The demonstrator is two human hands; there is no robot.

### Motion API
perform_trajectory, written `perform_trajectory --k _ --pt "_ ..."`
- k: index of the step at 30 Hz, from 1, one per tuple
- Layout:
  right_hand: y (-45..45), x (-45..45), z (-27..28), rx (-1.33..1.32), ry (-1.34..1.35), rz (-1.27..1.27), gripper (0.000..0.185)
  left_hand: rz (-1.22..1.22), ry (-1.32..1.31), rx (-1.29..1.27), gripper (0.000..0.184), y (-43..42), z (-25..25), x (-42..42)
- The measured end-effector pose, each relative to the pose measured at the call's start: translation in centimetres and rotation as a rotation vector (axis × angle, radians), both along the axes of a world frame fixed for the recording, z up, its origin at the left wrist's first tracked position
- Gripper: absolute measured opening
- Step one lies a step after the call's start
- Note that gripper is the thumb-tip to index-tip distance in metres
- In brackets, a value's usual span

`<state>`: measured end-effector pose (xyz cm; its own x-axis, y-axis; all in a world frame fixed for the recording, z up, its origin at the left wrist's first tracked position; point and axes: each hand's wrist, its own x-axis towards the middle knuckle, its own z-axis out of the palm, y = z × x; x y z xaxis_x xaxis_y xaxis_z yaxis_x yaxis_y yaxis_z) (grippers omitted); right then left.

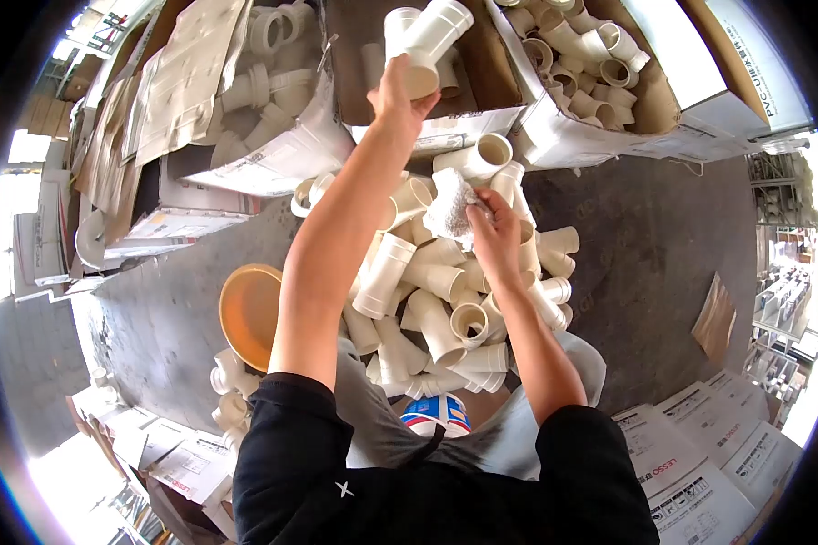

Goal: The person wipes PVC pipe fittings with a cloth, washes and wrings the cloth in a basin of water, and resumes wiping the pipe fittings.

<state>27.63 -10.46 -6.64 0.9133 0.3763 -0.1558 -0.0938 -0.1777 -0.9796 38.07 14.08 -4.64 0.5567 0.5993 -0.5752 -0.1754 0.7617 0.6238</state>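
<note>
My left hand (398,98) is stretched forward and closed around the lower end of a white PVC wye pipe fitting (436,29). That fitting is held over an open cardboard box (482,125) with some fittings inside. Closer to me, my right hand (495,229) grips a crumpled white cloth (451,207) between thumb and fingers. Under both arms lies a heap of cream-white pipe fittings (384,275), piled on the floor in front of my knees. Part of the heap is hidden by my forearms.
Boxes of fittings stand at the front left (277,150) and front right (554,136). An orange basin (251,313) sits left of the heap. Between my legs is a blue, white and red bucket (436,414). Printed cartons (691,463) lie at the lower right.
</note>
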Motion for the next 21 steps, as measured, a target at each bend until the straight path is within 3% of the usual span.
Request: perform_trajectory --k 1,2,4,6,9,12,16,17,21 --pt "0.3 0.3 0.6 -0.068 -0.065 -0.002 0.027 -0.076 0.065 0.074 0.077 1.3 -0.4 0.1" --pt "0.7 1.2 0.5 -0.052 -0.044 -0.001 0.027 -0.023 0.231 0.117 0.070 1.8 -0.8 0.9" --pt "1.1 2.3 -0.5 -0.023 0.012 0.006 0.027 -0.202 0.407 0.266 0.060 4.4 -2.5 1.5" --pt "1.8 4.0 -1.1 0.003 -0.146 0.000 0.027 -0.187 0.466 0.267 0.053 5.5 -4.1 2.6" --pt "2.5 5.8 0.3 0.000 -0.014 0.015 0.024 -0.308 0.553 0.220 0.065 7.1 -5.6 3.7" --pt "3.4 7.9 -0.6 0.037 -0.114 0.018 0.023 -0.477 0.665 0.276 0.067 9.5 -8.8 5.3" --pt "4.5 10.0 1.8 0.040 -0.036 0.041 0.023 -0.716 0.750 0.370 0.072 14.0 -16.7 6.8" --pt "5.0 10.6 1.4 0.069 -0.188 0.033 0.024 -0.766 0.764 0.389 0.072 14.9 -18.7 7.3" --pt "5.1 12.1 1.5 -0.027 -0.184 0.071 0.025 -0.892 0.866 0.529 0.073 17.4 -24.2 8.4"
